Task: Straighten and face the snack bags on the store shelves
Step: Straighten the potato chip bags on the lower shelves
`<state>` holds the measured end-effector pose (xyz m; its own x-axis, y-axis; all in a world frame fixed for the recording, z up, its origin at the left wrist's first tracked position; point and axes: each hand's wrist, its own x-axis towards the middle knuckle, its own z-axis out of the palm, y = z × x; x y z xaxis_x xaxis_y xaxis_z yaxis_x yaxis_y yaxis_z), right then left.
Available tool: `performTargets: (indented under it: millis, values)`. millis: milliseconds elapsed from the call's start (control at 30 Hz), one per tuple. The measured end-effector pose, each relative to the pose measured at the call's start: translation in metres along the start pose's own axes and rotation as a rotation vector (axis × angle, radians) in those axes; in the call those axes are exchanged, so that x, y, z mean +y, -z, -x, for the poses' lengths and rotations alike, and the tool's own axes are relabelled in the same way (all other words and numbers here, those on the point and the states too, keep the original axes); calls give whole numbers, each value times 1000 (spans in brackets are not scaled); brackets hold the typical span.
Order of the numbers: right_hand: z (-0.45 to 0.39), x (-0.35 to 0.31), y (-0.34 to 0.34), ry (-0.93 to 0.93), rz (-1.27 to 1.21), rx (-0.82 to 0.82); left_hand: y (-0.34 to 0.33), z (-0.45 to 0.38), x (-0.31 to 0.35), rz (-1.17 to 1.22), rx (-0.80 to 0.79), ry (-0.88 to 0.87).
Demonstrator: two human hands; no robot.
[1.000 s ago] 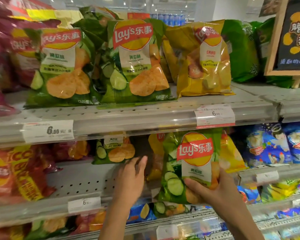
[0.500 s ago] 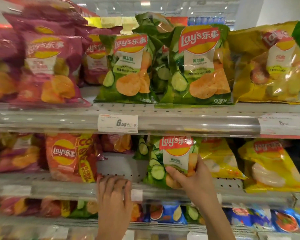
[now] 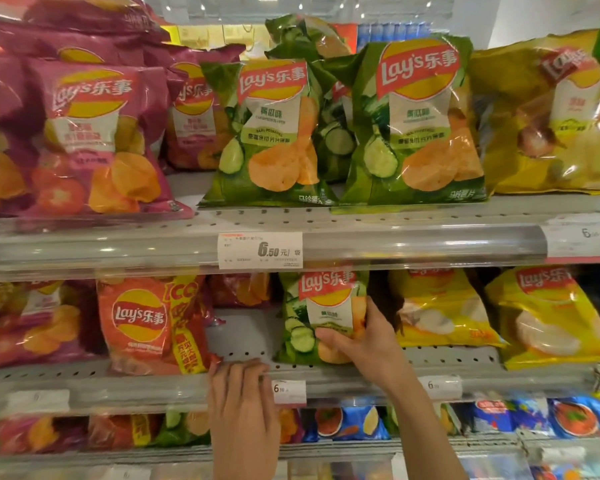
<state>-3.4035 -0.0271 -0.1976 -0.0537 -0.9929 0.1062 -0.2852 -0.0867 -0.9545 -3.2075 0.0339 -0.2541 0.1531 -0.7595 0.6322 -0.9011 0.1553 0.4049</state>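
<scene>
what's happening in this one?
A person is facing chip bags on store shelves. The right hand grips a green cucumber bag standing upright on the middle shelf, logo forward. The left hand rests on that shelf's front edge, holding nothing. A red bag stands to its left.

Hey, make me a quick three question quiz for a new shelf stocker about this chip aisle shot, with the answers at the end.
1. True or false: the right hand grips a green chip bag on the middle shelf.
2. Multiple choice: the left hand rests on: A) a red chip bag, B) the front edge of the middle shelf, C) a price tag on the top shelf.
3. Fill in: the bags directly right of the held bag are ____ in colour.

Key: 1 true. 2 B. 3 yellow, see the yellow bags.
</scene>
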Motion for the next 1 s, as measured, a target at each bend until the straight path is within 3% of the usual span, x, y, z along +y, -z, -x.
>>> performTargets:
  millis: [300,567,1000]
  values:
    - [2,5,16,-105,-15,-85,-5,5,-3,46,-43,-23]
    - [-7,4,10,-160,161,19,-8,7,-1,50,-49,-13]
    - [30,2,-1,67,240,273,-6,6,-7,103,-92,-20]
